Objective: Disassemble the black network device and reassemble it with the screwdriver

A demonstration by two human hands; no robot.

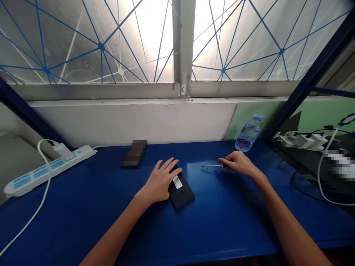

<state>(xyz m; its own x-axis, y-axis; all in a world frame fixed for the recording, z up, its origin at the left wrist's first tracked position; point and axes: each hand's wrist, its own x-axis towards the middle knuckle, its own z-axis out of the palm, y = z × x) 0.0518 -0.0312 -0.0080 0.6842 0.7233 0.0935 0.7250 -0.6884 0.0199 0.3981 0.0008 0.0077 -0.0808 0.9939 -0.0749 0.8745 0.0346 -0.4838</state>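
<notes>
Near center, rests left hand [157, 183] with spread grip on black case [183, 196]; farther right, clamps screwdriver [215, 166] in right hand [240, 162], clear of case.

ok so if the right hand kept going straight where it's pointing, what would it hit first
Leading with the screwdriver, the right hand would likely meet the left hand first, on the black device; heights are hard to judge.

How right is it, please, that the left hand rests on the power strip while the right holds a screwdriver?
Not quite: the head view shows the left hand on the black device, not the power strip; the right hand does hold a screwdriver.
</notes>
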